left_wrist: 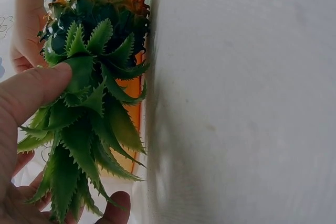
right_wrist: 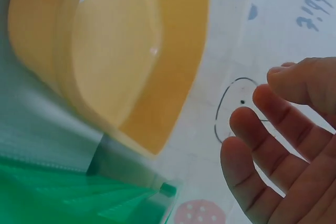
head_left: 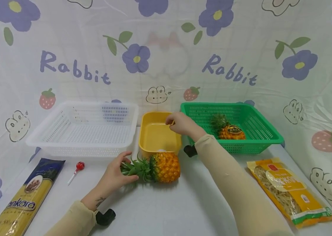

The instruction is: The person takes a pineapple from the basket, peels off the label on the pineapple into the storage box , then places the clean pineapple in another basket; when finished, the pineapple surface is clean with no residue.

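Your left hand held the near pineapple by its leaves while your right hand, loosely curled, hovered by the yellow tub.

Soft, even light; faint shadows on table; wrist views dimmer.
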`<state>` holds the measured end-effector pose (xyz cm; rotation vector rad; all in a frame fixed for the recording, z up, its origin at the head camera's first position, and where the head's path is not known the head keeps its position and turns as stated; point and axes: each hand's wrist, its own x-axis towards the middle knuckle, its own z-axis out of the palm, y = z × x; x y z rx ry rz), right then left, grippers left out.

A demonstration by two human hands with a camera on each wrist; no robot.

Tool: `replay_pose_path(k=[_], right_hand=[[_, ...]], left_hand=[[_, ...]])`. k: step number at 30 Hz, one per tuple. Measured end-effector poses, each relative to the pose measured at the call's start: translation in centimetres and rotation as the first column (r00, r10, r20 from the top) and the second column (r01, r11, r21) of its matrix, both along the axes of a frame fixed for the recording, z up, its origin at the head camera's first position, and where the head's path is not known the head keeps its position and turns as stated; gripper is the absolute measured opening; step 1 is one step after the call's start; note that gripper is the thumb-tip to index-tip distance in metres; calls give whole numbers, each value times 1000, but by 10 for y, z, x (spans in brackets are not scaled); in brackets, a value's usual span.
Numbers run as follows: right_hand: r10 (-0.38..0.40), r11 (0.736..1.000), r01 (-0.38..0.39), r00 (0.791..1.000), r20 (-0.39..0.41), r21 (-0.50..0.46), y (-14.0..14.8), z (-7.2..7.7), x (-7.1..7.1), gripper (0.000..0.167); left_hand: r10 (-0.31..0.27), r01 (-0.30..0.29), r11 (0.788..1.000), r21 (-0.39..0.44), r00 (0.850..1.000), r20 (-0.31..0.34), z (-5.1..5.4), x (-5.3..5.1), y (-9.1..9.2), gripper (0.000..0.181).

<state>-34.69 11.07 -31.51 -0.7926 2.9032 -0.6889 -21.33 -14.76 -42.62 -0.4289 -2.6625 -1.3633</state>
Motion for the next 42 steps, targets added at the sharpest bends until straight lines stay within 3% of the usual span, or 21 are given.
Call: replay_pose_path(k=[5, 11, 16, 22, 23, 24, 26, 27, 31, 33, 34, 36, 38, 39, 42], right_hand=[[-66, 985, 71, 997, 38, -159, 3, 0, 7, 21], [-160, 899, 187, 982, 100, -397, 13, 4, 26, 20], [-237, 765, 301, 954, 184, -569, 27, 9, 45, 22], [-322, 559, 415, 907, 273, -718, 49, 9, 66, 37], [-345, 510, 440, 892, 293, -739, 53, 8, 68, 38], [-362, 445, 465, 875, 321, -766, 57, 7, 72, 39], [-384, 281, 500, 841, 381, -819, 64, 3, 77, 38], [-388, 181, 510, 823, 415, -841, 67, 2, 80, 37], [-377, -298, 483, 733, 566, -823, 80, -9, 86, 36], [-362, -490, 445, 679, 639, -750, 86, -16, 85, 37], [-353, -564, 426, 649, 673, -707, 88, -19, 85, 38], [-335, -658, 412, 590, 735, -630, 93, -27, 82, 40], [-300, -712, 409, 558, 774, -571, 97, -33, 80, 41], [-284, -721, 422, 544, 789, -550, 98, -36, 79, 42], [-230, -726, 463, 533, 814, -508, 103, -42, 75, 40]], left_hand=[[5, -5, 1000, -5, 1000, 8, -1, 0, 0, 84], [2, -2, 1000, -11, 1000, 5, -1, 0, 0, 84], [0, 0, 1000, -9, 1000, 3, 0, 1, 0, 84], [1, -1, 1000, -7, 1000, -8, 1, 1, 0, 84], [-1, 1, 1000, -7, 1000, -9, 1, 1, 0, 84], [-3, 3, 1000, -7, 1000, -10, 1, 1, 0, 84], [-7, 7, 1000, -5, 1000, -13, 1, 1, 0, 84], [-8, 8, 1000, -6, 1000, -15, 0, 1, 0, 84], [-11, 11, 1000, -16, 1000, -14, 1, 1, 0, 84], [-11, 11, 1000, -21, 1000, -9, 1, 1, 0, 84], [-11, 11, 1000, -22, 1000, -8, 1, 1, 0, 84], [-12, 11, 1000, -23, 1000, -5, 2, 1, 0, 84], [-11, 11, 1000, -26, 1000, -4, 2, 1, 0, 84], [-10, 10, 1000, -28, 1000, -4, 2, 1, 0, 84], [-8, 8, 999, -35, 1000, 1, 2, 1, -1, 84]])
